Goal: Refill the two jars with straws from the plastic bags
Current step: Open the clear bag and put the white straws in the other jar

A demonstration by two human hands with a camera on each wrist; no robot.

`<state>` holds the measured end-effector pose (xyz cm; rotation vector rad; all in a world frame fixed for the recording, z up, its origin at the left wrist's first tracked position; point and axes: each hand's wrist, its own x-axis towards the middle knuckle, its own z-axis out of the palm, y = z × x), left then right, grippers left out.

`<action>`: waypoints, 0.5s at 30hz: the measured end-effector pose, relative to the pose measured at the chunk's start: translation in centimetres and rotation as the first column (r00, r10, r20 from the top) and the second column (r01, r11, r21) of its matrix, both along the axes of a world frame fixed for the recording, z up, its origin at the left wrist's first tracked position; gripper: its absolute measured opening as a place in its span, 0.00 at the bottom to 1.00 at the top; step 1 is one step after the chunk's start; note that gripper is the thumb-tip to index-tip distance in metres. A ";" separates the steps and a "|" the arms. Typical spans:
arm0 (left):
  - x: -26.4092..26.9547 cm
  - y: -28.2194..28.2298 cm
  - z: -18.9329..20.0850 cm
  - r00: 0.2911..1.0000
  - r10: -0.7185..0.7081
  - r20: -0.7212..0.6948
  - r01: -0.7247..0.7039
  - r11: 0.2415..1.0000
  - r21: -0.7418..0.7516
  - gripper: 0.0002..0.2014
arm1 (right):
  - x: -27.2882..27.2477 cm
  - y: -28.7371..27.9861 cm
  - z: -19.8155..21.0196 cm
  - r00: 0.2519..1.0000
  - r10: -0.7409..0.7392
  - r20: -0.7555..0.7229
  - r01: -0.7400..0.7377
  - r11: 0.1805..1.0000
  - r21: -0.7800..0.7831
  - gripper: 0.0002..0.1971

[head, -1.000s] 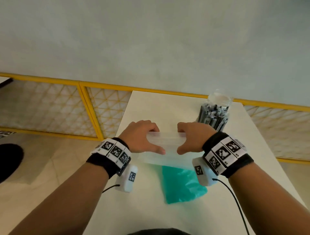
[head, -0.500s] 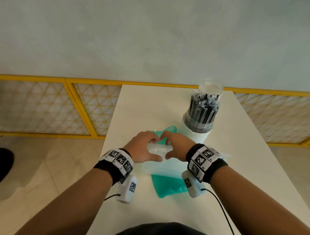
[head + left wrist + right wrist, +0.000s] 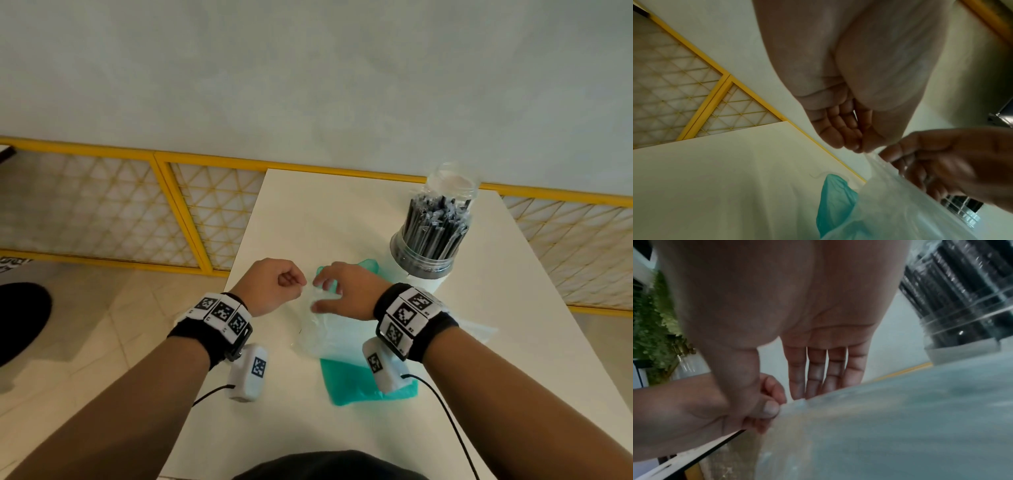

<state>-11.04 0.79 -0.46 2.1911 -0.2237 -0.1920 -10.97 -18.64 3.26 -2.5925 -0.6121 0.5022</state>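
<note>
Left hand (image 3: pixel 274 286) pinches the clear bag's (image 3: pixel 322 334) near-left corner; right hand (image 3: pixel 346 291) fingers straight, resting on it. Bag contents indistinct. Jar (image 3: pixel 433 233) far right, straws inside.

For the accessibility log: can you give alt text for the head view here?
Two hands work at the top edge of a clear plastic bag on a white table: the left hand pinches it, the right hand spreads over it. A green bag lies beneath, beside a jar of dark straws.
</note>
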 end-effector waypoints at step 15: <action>-0.2 -1.3 1.3 0.999 -0.050 0.018 0.051 0.998 -0.034 0.11 | -0.5 -2.6 -0.7 0.996 -0.083 0.044 0.085 0.996 -0.042 0.07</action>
